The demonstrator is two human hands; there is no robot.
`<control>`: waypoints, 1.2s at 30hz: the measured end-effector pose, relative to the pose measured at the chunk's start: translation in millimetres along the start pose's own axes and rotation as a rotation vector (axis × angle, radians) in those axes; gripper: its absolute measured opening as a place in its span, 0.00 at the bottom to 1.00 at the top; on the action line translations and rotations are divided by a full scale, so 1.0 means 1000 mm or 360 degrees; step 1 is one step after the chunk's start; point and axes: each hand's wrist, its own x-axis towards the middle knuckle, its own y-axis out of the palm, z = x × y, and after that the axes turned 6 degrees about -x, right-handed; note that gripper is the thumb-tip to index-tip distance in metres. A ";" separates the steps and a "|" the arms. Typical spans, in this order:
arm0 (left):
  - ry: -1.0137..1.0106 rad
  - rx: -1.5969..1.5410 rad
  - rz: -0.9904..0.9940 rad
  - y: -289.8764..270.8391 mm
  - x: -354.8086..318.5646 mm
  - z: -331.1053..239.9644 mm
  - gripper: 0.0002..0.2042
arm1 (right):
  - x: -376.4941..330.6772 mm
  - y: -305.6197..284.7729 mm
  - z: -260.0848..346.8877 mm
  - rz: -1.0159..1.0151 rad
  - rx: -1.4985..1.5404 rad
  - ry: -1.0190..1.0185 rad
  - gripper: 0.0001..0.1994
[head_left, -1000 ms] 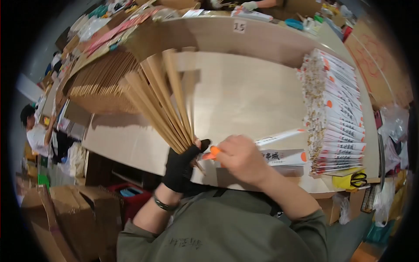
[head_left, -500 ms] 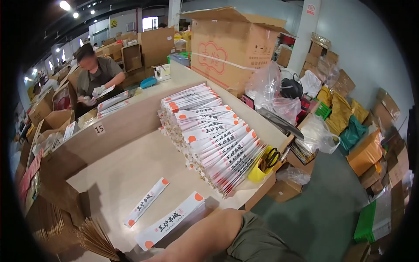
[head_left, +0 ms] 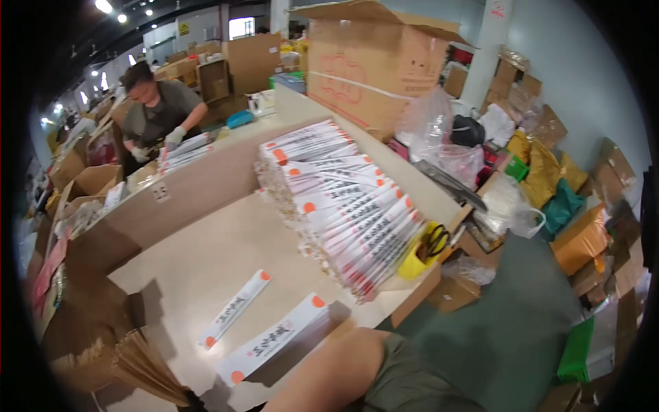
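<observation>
My right forearm (head_left: 329, 371) crosses the lower edge toward the left. At its end, a dark-gloved part of my right hand (head_left: 196, 401) shows, blurred and mostly cut off, closed around the end of a bundle of thin wooden skewers (head_left: 147, 364). The skewers fan out over the edge of a cardboard box (head_left: 86, 295) at the left. My left hand is out of view. Beside my forearm, a stack of white paper sleeves (head_left: 274, 340) with orange dots lies on the table (head_left: 206, 254). One narrower sleeve (head_left: 235, 309) lies apart, farther left.
A big heap of filled sleeves (head_left: 350, 206) leans on the right board. A yellow holder (head_left: 416, 255) with scissors (head_left: 434, 240) stands near the corner. Behind the low partition (head_left: 185, 199) a gloved co-worker (head_left: 161, 113) handles sleeves. A large carton (head_left: 371, 75) is beyond.
The skewer bundle has tilted and more of its length shows, lying across the box edge. My view has shifted slightly. The co-worker's hands have moved, lowering a sleeve onto a pile.
</observation>
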 end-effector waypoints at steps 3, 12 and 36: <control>-0.0015 0.0142 -0.0294 -0.038 -0.014 -0.002 0.32 | -0.040 -0.017 0.000 0.0012 -0.0716 -0.0619 0.05; 0.0233 -0.0543 -0.0443 -0.041 0.015 0.036 0.05 | -0.221 0.005 -0.016 0.0890 -0.0928 0.0850 0.08; 0.0673 0.0114 -0.0429 -0.049 -0.050 -0.009 0.10 | -0.214 -0.016 -0.029 0.0396 -0.0516 0.1704 0.05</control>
